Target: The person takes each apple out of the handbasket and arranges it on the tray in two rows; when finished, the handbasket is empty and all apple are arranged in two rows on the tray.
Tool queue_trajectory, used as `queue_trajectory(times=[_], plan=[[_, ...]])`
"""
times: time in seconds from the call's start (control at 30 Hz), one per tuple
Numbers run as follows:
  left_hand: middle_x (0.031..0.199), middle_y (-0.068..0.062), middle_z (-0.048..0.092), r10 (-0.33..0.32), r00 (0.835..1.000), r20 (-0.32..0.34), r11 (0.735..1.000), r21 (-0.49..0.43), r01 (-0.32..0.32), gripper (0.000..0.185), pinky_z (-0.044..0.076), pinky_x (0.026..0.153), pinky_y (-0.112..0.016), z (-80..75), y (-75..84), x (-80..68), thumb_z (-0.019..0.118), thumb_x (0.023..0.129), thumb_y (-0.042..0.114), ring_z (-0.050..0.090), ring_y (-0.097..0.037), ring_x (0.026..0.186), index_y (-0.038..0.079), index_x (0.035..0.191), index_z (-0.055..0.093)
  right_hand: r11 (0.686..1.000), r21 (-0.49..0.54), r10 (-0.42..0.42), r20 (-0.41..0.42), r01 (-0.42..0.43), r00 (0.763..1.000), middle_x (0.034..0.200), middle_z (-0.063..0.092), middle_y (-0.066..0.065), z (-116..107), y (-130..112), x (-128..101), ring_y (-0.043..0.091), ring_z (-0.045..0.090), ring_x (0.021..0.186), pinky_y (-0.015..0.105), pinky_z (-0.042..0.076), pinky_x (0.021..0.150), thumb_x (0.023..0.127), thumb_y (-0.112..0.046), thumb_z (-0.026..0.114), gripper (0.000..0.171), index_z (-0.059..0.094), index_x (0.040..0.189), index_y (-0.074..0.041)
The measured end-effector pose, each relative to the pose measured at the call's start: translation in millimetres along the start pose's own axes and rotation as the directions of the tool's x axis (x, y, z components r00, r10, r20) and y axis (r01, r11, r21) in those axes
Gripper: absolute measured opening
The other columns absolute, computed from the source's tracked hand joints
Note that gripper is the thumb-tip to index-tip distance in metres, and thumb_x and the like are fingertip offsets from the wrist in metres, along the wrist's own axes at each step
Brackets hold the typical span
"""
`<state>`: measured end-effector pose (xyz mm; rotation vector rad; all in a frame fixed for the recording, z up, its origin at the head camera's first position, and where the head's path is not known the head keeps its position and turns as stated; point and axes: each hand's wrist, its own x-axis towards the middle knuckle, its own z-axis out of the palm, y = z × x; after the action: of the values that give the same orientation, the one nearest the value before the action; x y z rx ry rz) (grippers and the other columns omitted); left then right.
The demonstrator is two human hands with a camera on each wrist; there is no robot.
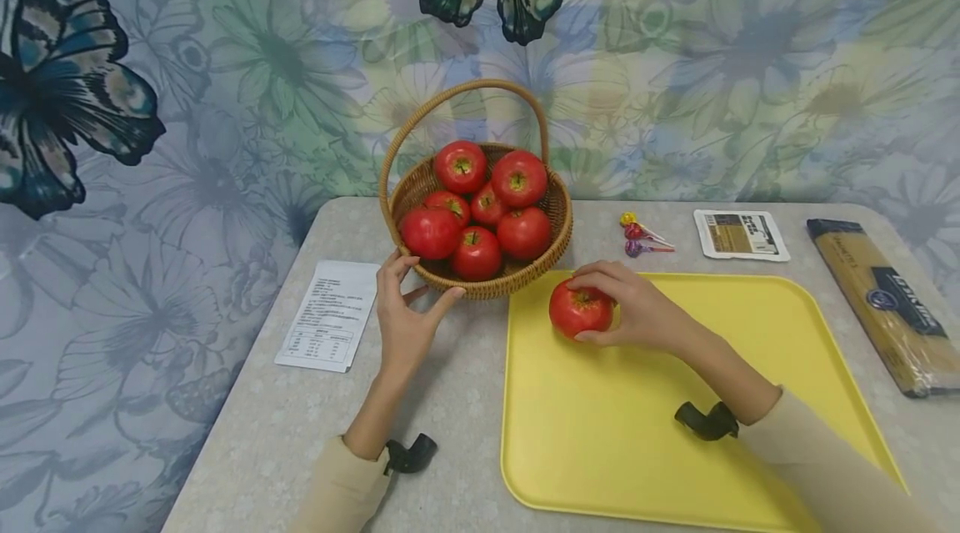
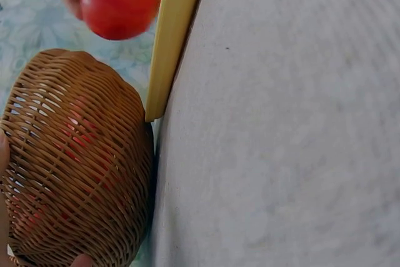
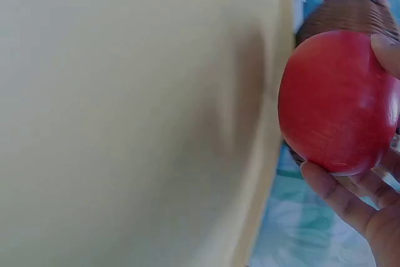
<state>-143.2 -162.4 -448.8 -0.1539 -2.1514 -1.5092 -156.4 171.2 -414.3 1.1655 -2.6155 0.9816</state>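
- A printed paper sheet [image 1: 327, 314] lies flat on the grey speckled table [image 1: 285, 433], near its left edge.
- 3 lollipops [image 1: 641, 234], yellow, red and purple, lie close together toward the back of the table.
- A small white packet with a tan label [image 1: 740, 234] lies just to the right of them.
- A long pack of spaghetti [image 1: 883, 304] lies along the right edge.
- A floral cloth with butterflies [image 1: 225, 57] hangs behind the table.
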Motion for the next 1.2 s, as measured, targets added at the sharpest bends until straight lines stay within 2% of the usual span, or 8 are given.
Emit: queue_trajectory(times=[0.17, 0.4, 0.57, 0.7, 0.87, 0.97, 1.1, 1.2], plan=[[0.151, -0.003, 0.034, -0.018, 1.000, 0.003, 1.000, 0.002, 0.018, 0.069, 0.057, 0.090, -0.046, -1.1, -0.7, -1.9, 0.087, 0.075, 0.021, 0.040, -0.019, 0.138, 0.007, 0.128, 0.045, 1.000, 0.005, -0.008, 0.039, 0.007, 0.999, 0.125, 0.059, 0.001, 16.1, 1.2, 0.5, 0.021, 0.053, 0.117, 0.044, 0.057, 0.093, 0.069, -0.030, 0.090, 0.061, 0.063, 0.121, -0.014], [0.151, -0.002, 0.033, -0.016, 1.000, -0.004, 1.000, 0.013, 0.016, 0.070, 0.057, 0.089, -0.044, -2.1, -1.3, -2.2, 0.087, 0.075, 0.023, 0.041, -0.018, 0.138, 0.009, 0.129, 0.044, 1.000, -0.004, -0.008, 0.063, 0.009, 0.998, 0.126, 0.058, 0.001, 21.4, -0.3, 3.6, 0.020, 0.052, 0.118, 0.042, 0.056, 0.094, 0.071, -0.031, 0.088, 0.060, 0.062, 0.122, -0.015], [0.152, -0.003, 0.033, -0.003, 1.000, -0.006, 1.000, 0.009, 0.004, 0.070, 0.057, 0.089, -0.045, -2.0, -2.3, -3.1, 0.087, 0.075, 0.022, 0.041, -0.020, 0.138, 0.010, 0.129, 0.045, 0.999, -0.028, -0.016, 0.096, 0.018, 0.995, 0.129, 0.056, 0.003, 17.1, -0.5, 4.5, 0.022, 0.051, 0.120, 0.043, 0.055, 0.096, 0.073, -0.035, 0.086, 0.060, 0.061, 0.124, -0.015], [0.152, -0.003, 0.033, 0.001, 1.000, -0.002, 1.000, 0.000, -0.001, 0.070, 0.058, 0.088, -0.046, -0.4, -2.6, -3.1, 0.087, 0.075, 0.022, 0.041, -0.020, 0.138, 0.009, 0.130, 0.045, 0.999, -0.049, -0.020, 0.059, 0.023, 0.998, 0.130, 0.056, 0.006, -0.7, -1.7, 9.7, 0.024, 0.051, 0.122, 0.046, 0.052, 0.099, 0.074, -0.037, 0.086, 0.060, 0.061, 0.124, -0.015], [0.152, -0.006, 0.033, -0.004, 1.000, -0.005, 1.000, -0.012, 0.003, 0.071, 0.057, 0.087, -0.051, 0.8, -1.1, -1.7, 0.087, 0.074, 0.017, 0.041, -0.021, 0.138, 0.005, 0.130, 0.045, 0.997, -0.034, -0.071, -0.055, 0.070, 0.996, 0.127, 0.058, 0.006, -30.8, -0.1, 38.9, 0.021, 0.054, 0.115, 0.041, 0.055, 0.086, 0.072, -0.026, 0.088, 0.061, 0.061, 0.125, -0.012], [0.152, -0.015, 0.033, -0.007, 1.000, -0.004, 1.000, -0.013, 0.007, 0.070, 0.055, 0.087, -0.056, -1.3, 13.9, -1.1, 0.086, 0.074, 0.010, 0.040, -0.026, 0.137, -0.002, 0.129, 0.045, 0.995, -0.025, -0.098, -0.102, 0.096, 0.990, 0.128, 0.057, 0.008, -42.8, 2.1, 64.6, 0.023, 0.055, 0.111, 0.038, 0.056, 0.076, 0.071, -0.020, 0.089, 0.064, 0.060, 0.127, -0.009], [0.151, -0.016, 0.034, -0.010, 1.000, -0.003, 1.000, -0.008, 0.009, 0.070, 0.055, 0.086, -0.056, -2.6, 13.0, -1.2, 0.087, 0.074, 0.011, 0.040, -0.027, 0.137, -0.003, 0.128, 0.045, 0.996, -0.011, -0.086, -0.156, 0.085, 0.984, 0.128, 0.056, 0.012, -48.3, 6.7, 99.3, 0.028, 0.054, 0.116, 0.042, 0.058, 0.081, 0.072, -0.021, 0.089, 0.065, 0.059, 0.128, -0.008], [0.151, -0.007, 0.035, -0.002, 1.000, -0.008, 1.000, -0.006, 0.001, 0.070, 0.057, 0.086, -0.050, -1.7, -2.1, -1.4, 0.088, 0.073, 0.018, 0.040, -0.021, 0.137, 0.003, 0.129, 0.046, 0.997, -0.039, -0.079, -0.176, 0.073, 0.981, 0.129, 0.054, 0.013, -45.8, 13.2, 121.4, 0.030, 0.052, 0.119, 0.047, 0.054, 0.091, 0.072, -0.025, 0.088, 0.066, 0.059, 0.129, -0.007]])
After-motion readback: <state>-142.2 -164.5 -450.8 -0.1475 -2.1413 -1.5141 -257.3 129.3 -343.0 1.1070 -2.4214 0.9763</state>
